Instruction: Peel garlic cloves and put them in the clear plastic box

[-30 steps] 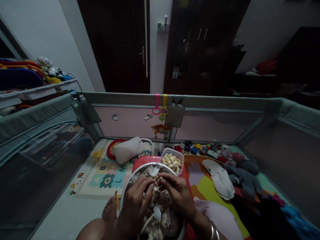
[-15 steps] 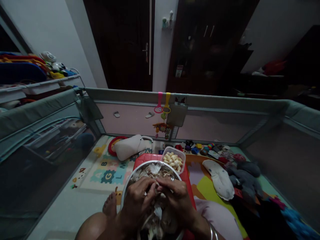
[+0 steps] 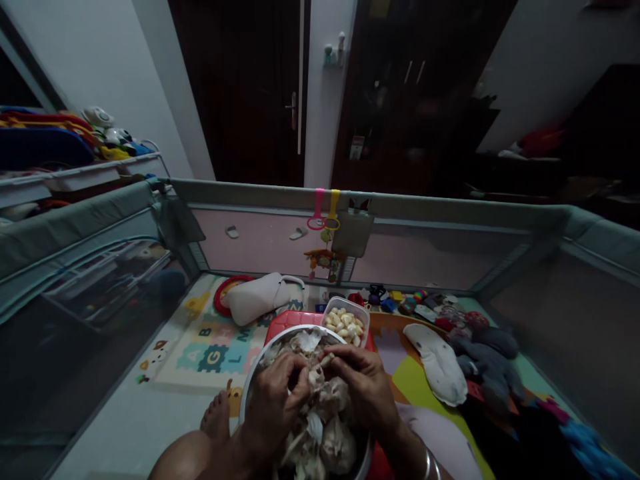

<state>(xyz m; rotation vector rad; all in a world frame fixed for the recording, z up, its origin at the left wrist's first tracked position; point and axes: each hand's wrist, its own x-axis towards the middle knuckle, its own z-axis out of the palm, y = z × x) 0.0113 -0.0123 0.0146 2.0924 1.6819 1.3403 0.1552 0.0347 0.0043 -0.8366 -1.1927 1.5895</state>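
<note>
A large round bowl (image 3: 256,365) full of pale garlic skins and bulbs (image 3: 325,427) rests on a red tray (image 3: 280,320) in front of me. My left hand (image 3: 273,403) and my right hand (image 3: 363,387) are over the bowl, fingertips pinched together on a small garlic clove (image 3: 324,360) between them. Just beyond the bowl stands a clear plastic box (image 3: 345,323) holding several peeled cloves. Bangles show on my right wrist (image 3: 427,463).
I sit on a play mat (image 3: 210,347) inside a mesh-walled playpen (image 3: 425,213). A white cushion (image 3: 257,299), soft toys (image 3: 480,353) and small toys (image 3: 395,300) lie around. My bare foot (image 3: 216,419) is left of the bowl. A dark door (image 3: 250,87) stands beyond.
The hands stay over the bowl working the same clove; the fingers have shifted slightly. The view has tilted a little.
</note>
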